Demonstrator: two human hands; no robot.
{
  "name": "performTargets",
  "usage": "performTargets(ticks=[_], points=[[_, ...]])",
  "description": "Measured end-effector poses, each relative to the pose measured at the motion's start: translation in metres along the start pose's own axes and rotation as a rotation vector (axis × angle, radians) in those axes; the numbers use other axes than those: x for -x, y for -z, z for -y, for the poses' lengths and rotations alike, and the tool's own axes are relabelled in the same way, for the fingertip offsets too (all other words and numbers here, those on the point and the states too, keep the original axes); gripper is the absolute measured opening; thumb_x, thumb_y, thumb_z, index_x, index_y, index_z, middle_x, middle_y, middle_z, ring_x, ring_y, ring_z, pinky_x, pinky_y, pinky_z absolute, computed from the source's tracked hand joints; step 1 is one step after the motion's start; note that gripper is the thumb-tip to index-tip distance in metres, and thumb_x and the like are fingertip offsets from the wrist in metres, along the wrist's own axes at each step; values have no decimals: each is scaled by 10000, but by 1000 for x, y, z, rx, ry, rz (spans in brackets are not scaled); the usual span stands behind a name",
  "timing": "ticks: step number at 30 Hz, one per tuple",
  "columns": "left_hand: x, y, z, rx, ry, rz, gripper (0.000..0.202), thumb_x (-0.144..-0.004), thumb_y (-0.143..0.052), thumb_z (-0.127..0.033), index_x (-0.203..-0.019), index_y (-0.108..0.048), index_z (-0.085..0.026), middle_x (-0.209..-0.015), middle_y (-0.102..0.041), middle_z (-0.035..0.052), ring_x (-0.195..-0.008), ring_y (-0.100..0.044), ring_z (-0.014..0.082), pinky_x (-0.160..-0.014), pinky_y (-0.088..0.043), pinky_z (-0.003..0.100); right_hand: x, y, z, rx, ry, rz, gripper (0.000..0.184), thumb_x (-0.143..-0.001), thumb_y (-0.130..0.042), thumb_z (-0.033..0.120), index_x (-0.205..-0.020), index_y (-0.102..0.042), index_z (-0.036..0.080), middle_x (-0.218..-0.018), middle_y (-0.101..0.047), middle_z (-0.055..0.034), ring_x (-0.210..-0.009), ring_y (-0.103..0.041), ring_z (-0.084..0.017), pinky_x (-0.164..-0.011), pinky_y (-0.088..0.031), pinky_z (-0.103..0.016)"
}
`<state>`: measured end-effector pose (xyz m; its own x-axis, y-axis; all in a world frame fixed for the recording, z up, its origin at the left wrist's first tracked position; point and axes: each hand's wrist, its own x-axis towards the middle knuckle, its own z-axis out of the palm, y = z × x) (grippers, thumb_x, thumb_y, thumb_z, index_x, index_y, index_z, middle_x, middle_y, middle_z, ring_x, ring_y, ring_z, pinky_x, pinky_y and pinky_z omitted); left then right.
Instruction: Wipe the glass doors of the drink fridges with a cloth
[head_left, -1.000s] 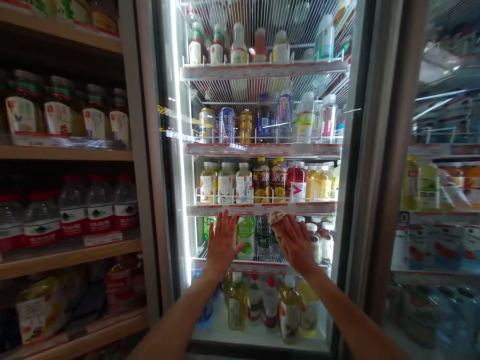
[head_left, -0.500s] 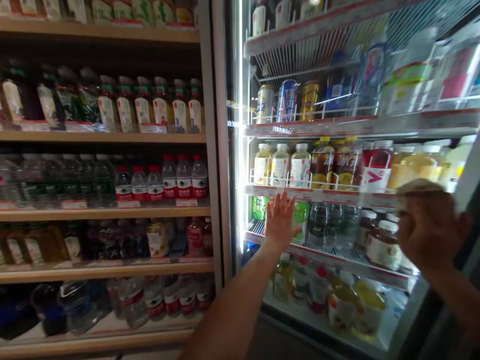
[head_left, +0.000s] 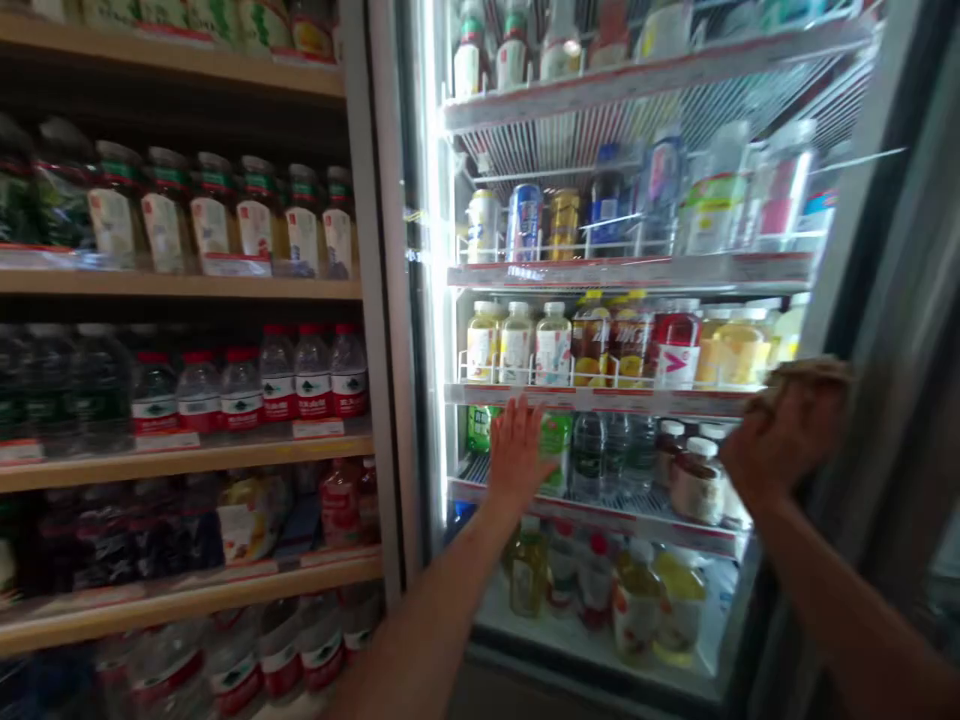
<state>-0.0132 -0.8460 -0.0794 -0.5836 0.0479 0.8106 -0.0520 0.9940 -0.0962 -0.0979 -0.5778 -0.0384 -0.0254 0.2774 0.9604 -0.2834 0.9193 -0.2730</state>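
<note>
My left hand (head_left: 517, 450) lies flat with fingers spread on the glass door (head_left: 622, 330) of a lit drinks fridge, in front of a green bottle (head_left: 556, 455). My right hand (head_left: 784, 435) is closed round a brownish cloth (head_left: 814, 372), pressed near the door's right edge, level with a shelf of small jars (head_left: 694, 478). Both forearms reach in from the bottom of the view.
Inside the fridge are several wire shelves of bottles and cans (head_left: 525, 222). A wooden shelf unit (head_left: 187, 460) on the left carries water bottles (head_left: 300, 378) and jars (head_left: 214, 212). A dark door frame (head_left: 900, 330) stands on the right.
My right hand has slid the cloth to the right across the glass, from the middle to the door's right edge. My left hand stays flat on the glass. The view has swung left.
</note>
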Motion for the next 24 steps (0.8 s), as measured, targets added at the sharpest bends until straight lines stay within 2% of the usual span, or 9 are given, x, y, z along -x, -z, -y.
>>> performTargets(ticks=[1,5,7,11,13,17,18,20,24], points=[[0,0,1,3,-4,-17,911,-696,-650,-484,-1411,-188,-159,-1483,-163,164,-1375,-101,304,-1073,-226,529,4,3,6,2,76,15,494,-812,-405,263,-1280,-468,117,-1346,-419,-184,-1254,-368,-301,-910,-358,-459],[-2,-4,5,-1,-24,-104,836,-725,-634,-435,-1403,-226,-167,-1474,-197,158,-1370,-137,300,-1064,-248,521,26,6,25,-167,653,329,479,-834,-385,163,-1296,-449,271,-1374,-431,-56,-1298,-330,-214,-1051,-229,-436],[-2,-6,6,-15,-30,-135,811,-736,-623,-425,-1402,-236,-173,-1470,-210,156,-1367,-155,300,-1059,-259,519,23,5,13,-145,574,292,474,-855,-385,186,-1319,-420,275,-1389,-412,-59,-1312,-313,-219,-1067,-202,-457],[-1,-8,4,-28,-38,-155,812,-741,-610,-435,-1405,-226,-168,-1468,-215,158,-1368,-151,302,-1059,-256,521,1,2,-13,-76,25,-32,495,-877,-352,240,-1365,-360,157,-1410,-347,-168,-1308,-308,-300,-1002,-287,-517],[-2,-5,3,-25,-39,-167,802,-739,-609,-439,-1400,-244,-167,-1462,-236,160,-1367,-156,304,-1065,-242,521,1,1,-4,-78,41,-5,496,-874,-346,217,-1367,-357,160,-1416,-338,-166,-1322,-283,-300,-999,-294,-515],[-14,8,7,-46,-45,-212,747,-749,-601,-436,-1378,-298,-171,-1446,-282,159,-1357,-206,300,-1072,-227,514,15,6,27,-160,592,282,481,-865,-380,175,-1335,-397,279,-1399,-401,-56,-1341,-263,-217,-1069,-220,-460],[-19,11,10,-51,-50,-218,755,-750,-597,-448,-1381,-290,-168,-1452,-267,158,-1360,-198,296,-1076,-220,511,14,8,28,-169,659,308,469,-866,-385,172,-1320,-416,285,-1388,-418,-48,-1335,-276,-206,-1076,-208,-452],[-29,17,15,-58,-56,-211,800,-746,-592,-482,-1392,-258,-148,-1467,-222,162,-1369,-164,293,-1082,-211,500,6,8,19,-143,563,255,438,-870,-384,187,-1300,-447,247,-1375,-430,-82,-1317,-308,-222,-1063,-221,-468],[-40,19,23,-60,-42,-184,858,-736,-583,-530,-1401,-220,-126,-1476,-188,165,-1375,-125,285,-1083,-225,474,-11,1,9,-59,71,28,468,-873,-373,241,-1325,-409,126,-1385,-375,-196,-1310,-298,-311,-994,-283,-537]])
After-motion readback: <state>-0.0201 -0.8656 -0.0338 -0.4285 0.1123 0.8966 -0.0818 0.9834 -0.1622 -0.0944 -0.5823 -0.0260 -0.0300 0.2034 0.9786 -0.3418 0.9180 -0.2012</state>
